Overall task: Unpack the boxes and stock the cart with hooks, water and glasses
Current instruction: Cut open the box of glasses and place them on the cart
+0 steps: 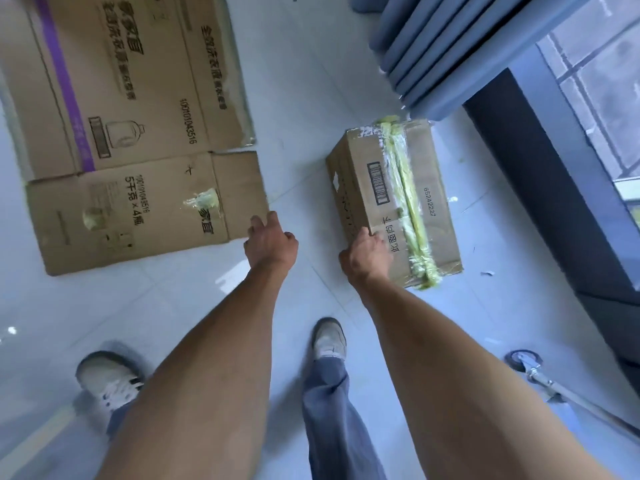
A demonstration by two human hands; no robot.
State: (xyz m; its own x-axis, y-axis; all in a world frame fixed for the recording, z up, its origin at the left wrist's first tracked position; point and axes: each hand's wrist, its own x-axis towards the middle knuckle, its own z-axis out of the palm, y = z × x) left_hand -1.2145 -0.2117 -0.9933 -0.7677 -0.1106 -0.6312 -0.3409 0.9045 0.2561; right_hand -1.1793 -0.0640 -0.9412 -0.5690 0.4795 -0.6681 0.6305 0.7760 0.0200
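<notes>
One sealed cardboard box [394, 202] is seen on the floor, and one flattened cardboard box [131, 133] is laid out beside it. Two hands, left [270, 242] and right [367, 258], two shoes [329, 337] and one caster wheel [523, 360] are counted.

Taped cardboard box [398, 202] on floor

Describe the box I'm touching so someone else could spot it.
By the blue curtain, a sealed cardboard box stands on the floor, right hand on its near corner. Unlike the flattened cardboard nearby, it has yellow-green tape along its top.
</notes>
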